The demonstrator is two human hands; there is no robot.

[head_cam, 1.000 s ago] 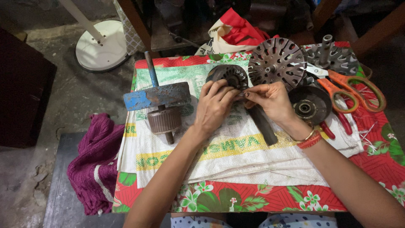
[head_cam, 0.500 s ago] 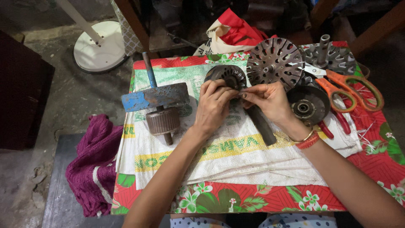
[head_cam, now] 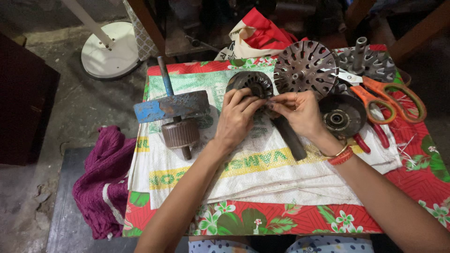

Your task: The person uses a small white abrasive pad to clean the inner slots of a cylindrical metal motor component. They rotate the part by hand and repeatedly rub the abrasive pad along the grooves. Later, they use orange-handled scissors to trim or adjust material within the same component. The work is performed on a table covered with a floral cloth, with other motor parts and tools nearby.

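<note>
Near the centre of the head view, the left hand [head_cam: 236,119] and the right hand [head_cam: 300,112] meet at the lower rim of a dark round stator ring [head_cam: 253,84] lying on a white woven sack [head_cam: 262,168] spread over the tabletop [head_cam: 412,164]. Both hands have their fingertips pressed together on something small at the ring's edge; what is pinched is too small to tell. A dark rod [head_cam: 288,138] runs from under the hands toward lower right. Left of centre lies a brown rotor on its shaft [head_cam: 180,133] under a blue bar [head_cam: 171,107]. At upper right stand two perforated metal discs [head_cam: 305,68], with orange-handled scissors [head_cam: 389,96] and a dark bearing cap [head_cam: 342,116] just beside the right hand.

Judging from the grip, the work goes best with the ring kept flat and steady while the fingertips hold close to the slot.
</note>
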